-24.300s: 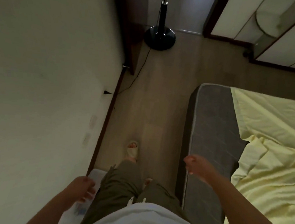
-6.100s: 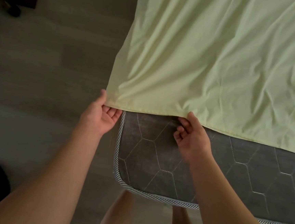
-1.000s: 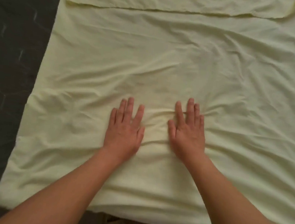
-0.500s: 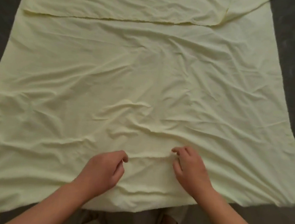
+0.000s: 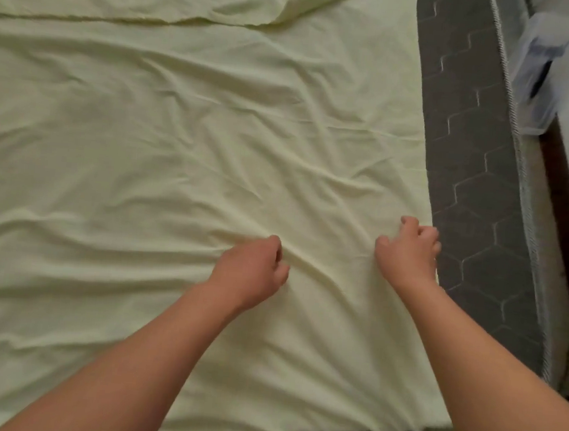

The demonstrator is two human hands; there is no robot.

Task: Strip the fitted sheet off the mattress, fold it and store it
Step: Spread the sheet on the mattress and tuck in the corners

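The fitted sheet is spread across the mattress, its hem near the mattress's right edge reached by the right hand, the left hand inboard, both hands' fingers curled on cloth, any pinch indiscernible.

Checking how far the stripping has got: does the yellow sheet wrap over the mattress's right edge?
No, the sheet stops short, and bare grey mattress shows to its right.

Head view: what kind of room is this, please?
Most likely a bedroom: a pale yellow sheet lies spread over a dark quilted mattress, and a clear plastic storage box stands beside the mattress.
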